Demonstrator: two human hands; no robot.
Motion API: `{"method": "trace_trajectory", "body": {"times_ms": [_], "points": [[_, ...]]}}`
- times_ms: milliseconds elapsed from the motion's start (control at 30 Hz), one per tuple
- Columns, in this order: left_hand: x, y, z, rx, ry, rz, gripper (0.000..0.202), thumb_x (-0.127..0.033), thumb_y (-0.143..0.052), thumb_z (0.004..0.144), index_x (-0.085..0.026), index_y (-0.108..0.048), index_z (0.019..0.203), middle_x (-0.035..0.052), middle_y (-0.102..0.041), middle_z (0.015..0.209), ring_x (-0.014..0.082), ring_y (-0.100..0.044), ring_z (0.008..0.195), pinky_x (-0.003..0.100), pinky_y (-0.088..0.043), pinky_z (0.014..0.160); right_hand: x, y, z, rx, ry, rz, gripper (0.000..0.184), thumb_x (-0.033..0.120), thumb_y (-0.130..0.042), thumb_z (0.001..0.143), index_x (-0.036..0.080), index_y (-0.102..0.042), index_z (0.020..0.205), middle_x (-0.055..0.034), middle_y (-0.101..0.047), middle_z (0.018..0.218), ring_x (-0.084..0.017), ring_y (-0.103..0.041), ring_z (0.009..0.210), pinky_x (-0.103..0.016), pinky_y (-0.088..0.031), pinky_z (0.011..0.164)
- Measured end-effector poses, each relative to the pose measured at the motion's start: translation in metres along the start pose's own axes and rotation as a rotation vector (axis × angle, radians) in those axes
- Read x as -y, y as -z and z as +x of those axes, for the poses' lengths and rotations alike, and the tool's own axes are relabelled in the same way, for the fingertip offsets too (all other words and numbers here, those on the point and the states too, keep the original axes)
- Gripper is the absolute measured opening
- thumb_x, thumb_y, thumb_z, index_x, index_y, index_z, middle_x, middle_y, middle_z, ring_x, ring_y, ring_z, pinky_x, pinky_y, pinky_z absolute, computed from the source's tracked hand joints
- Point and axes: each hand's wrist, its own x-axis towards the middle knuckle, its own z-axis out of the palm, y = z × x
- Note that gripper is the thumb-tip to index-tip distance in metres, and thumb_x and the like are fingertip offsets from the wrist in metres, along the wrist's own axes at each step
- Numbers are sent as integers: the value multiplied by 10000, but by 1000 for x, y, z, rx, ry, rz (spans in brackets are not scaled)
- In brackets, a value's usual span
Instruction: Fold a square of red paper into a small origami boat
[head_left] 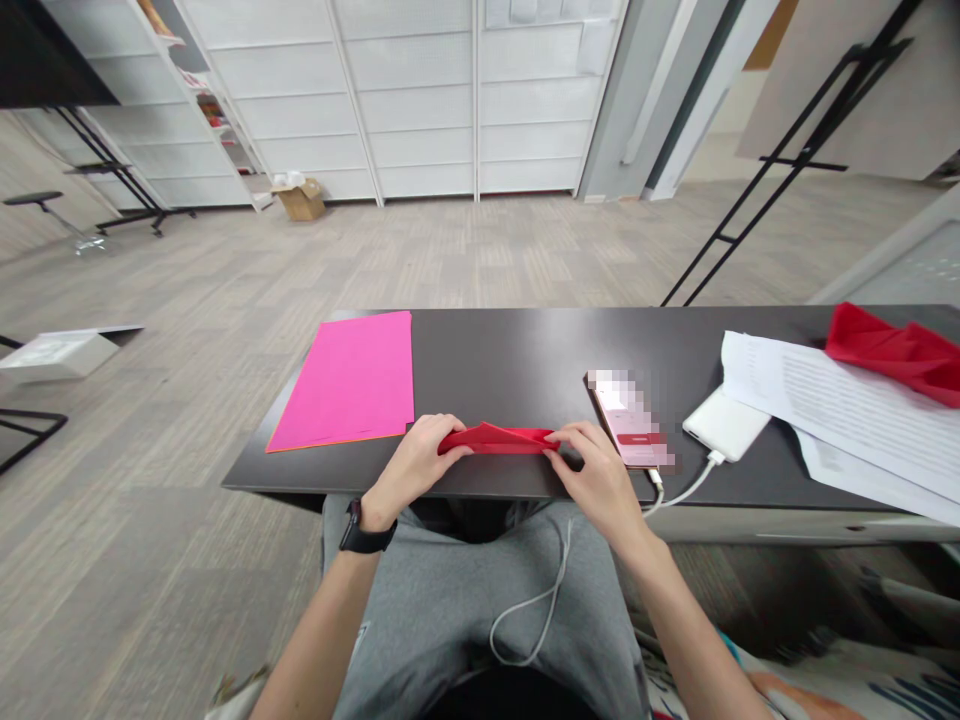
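Between my two hands is a narrow folded piece of red paper [499,438], held level near the front edge of the dark desk [495,350]. My left hand [426,452] pinches its left end, thumb below and fingers above. At the other end, the thumb and fingers of my right hand [592,470] grip the red paper. A small pointed flap rises along its top edge. Pink sheets of paper [352,375] lie on the desk just beyond and left of my left hand. A phone [630,420] rests close to my right hand.
A white power bank [726,422] and its cable [686,490] lie right of the phone. Printed sheets [862,410] spread farther right, with a folded red piece [896,350] on top. A cardboard box [301,200] stands on the floor by the white cabinets [420,100].
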Motion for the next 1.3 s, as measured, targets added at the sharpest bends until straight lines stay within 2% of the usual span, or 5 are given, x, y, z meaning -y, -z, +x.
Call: {"method": "trace_trajectory", "body": {"times_ms": [300, 633, 833, 1067, 1300], "points": [[10, 2, -4, -5, -95, 114, 34, -217, -658, 918, -206, -637, 942, 32, -713, 930, 204, -630, 883, 363, -474, 859, -7, -1, -1, 79, -117, 124, 136, 279, -551, 948, 243, -675, 991, -57, -710, 943, -233, -641, 870, -405, -518, 811], [16, 3, -3, 43, 68, 5, 278, -272, -685, 895, -221, -557, 1136, 40, -701, 1069, 237, -686, 946, 345, -524, 811, -9, 1, 4, 126, -169, 201, 147, 332, -527, 952, 238, -636, 978, -53, -705, 945, -225, -664, 879, -385, -529, 827], [8, 4, 0, 69, 54, -5, 217, -246, -617, 912, -198, -544, 1111, 42, -693, 991, 233, -700, 889, 328, -531, 761, -7, 2, 3, 128, -147, 182, 197, 315, -527, 950, 236, -669, 1063, -60, -716, 997, -222, -661, 901, -384, -520, 844], [7, 4, 15, 1, 74, -17, 297, -240, -582, 945, -190, -539, 1235, 94, -664, 1245, 256, -639, 1164, 397, -498, 995, -9, -1, 12, 133, -206, 177, 173, 325, -543, 922, 236, -690, 941, -43, -735, 939, -221, -669, 849, -383, -517, 810], [11, 10, 10, -28, 51, -71, 56, -154, -566, 902, -202, -593, 892, 27, -690, 904, 199, -661, 856, 333, -525, 802, -10, 1, 16, 165, -236, 269, 211, 398, -581, 908, 231, -711, 913, -46, -745, 911, -229, -675, 864, -392, -526, 822]]}}
